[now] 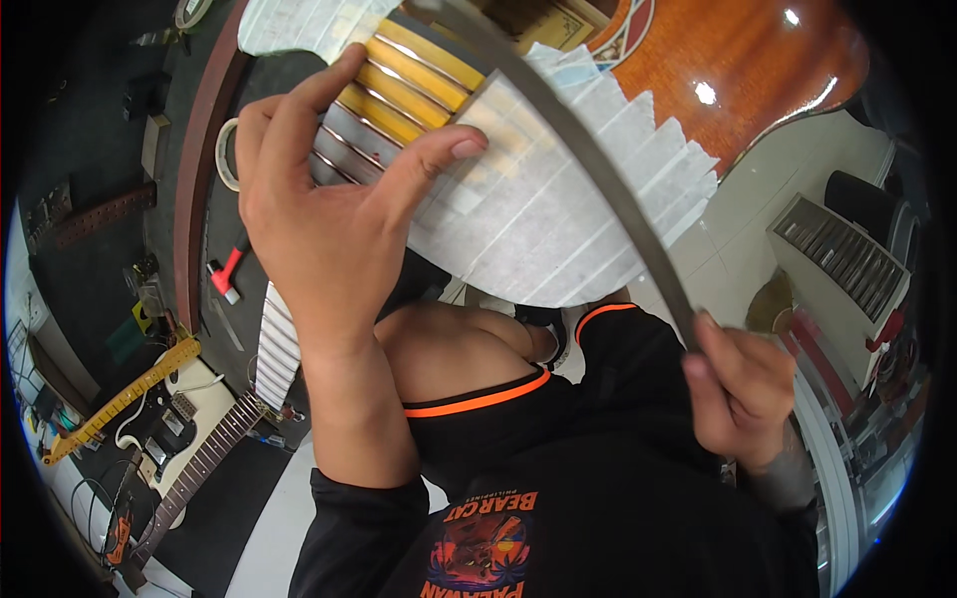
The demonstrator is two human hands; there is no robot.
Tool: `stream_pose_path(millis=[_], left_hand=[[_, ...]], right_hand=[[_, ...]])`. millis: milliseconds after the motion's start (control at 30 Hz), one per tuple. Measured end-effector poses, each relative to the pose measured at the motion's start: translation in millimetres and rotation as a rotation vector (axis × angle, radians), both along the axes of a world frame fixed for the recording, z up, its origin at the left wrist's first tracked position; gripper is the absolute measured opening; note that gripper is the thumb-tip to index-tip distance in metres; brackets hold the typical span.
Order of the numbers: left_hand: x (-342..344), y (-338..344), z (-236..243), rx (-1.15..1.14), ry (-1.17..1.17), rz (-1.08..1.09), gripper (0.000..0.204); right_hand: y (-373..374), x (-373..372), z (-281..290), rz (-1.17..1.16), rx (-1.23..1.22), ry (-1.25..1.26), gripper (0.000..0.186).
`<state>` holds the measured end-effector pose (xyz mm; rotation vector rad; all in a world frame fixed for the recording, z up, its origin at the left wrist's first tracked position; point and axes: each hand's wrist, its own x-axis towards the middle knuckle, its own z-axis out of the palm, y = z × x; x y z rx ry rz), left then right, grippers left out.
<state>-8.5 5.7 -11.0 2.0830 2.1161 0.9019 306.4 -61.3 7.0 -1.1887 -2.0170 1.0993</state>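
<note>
An acoustic guitar with a glossy orange-brown body point(763, 65) lies across my lap. Overlapping strips of white masking tape point(543, 224) cover part of its top. Shiny metal frets point(424, 90) cross the fretboard, with yellow strips between several of them. My left hand point(319, 204) rests over the fretboard, index finger and thumb spread apart; its other fingers are partly hidden. My right hand point(743, 394) is closed around the near end of a long dark flat metal file point(603, 174). The file slants over the taped top, its far end blurred near the upper edge.
At left stands a dark workbench with a red-brown edge point(199, 169). On it are a tape roll point(227, 154), a small red-and-black hammer point(229, 274) and a cream electric guitar point(184, 384) beside a yellow neck point(130, 404). A rack of thin metal pieces point(842, 254) is at right.
</note>
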Motion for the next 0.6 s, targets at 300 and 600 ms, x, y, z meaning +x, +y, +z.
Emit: stream_pose_path(millis=[300, 600], left_hand=[[-0.4, 0.4, -0.4, -0.013, 0.009, 0.016, 0.068], [1.7, 0.3, 1.3, -0.047, 0.013, 0.021, 0.069]], right_hand=[[-30.8, 27.2, 3.6, 0.024, -0.125, 0.021, 0.052], [-33.5, 11.7, 0.3, 0.031, -0.1, -0.046, 0.053]])
